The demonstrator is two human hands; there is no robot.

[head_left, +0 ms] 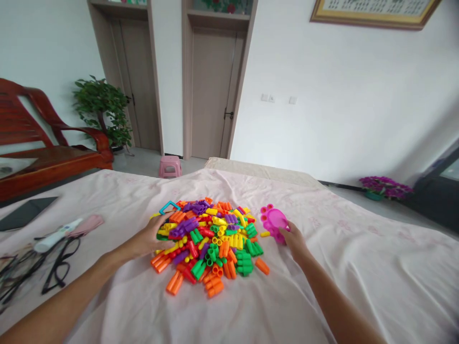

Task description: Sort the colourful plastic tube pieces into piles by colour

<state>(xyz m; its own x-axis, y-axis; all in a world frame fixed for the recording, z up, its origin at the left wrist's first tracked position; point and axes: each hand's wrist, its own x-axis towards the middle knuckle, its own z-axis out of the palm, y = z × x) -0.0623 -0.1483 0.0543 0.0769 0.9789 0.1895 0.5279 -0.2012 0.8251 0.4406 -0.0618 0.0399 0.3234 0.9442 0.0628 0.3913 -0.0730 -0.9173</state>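
Note:
A heap of plastic tube-shaped pieces [215, 234] in orange, green, yellow, red and purple lies on the pink-white cloth. My left hand [150, 237] rests against the heap's left edge, fingers spread around some pieces. A blue angular piece [169, 207] sits just above that hand. My right hand [292, 239] is closed on the lower right edge of a magenta paw-shaped piece [277, 219], to the right of the heap. Beside the magenta piece lies a small yellow piece [265, 234]. A lone orange piece [262, 266] is at the heap's lower right.
On the cloth [358, 277] at the left lie black glasses [59, 265], a white tube-like object [53, 240], a pink cloth [88, 225] and a dark tablet [27, 213]. Beyond stand a wooden bench [53, 153] and a pink stool [170, 166].

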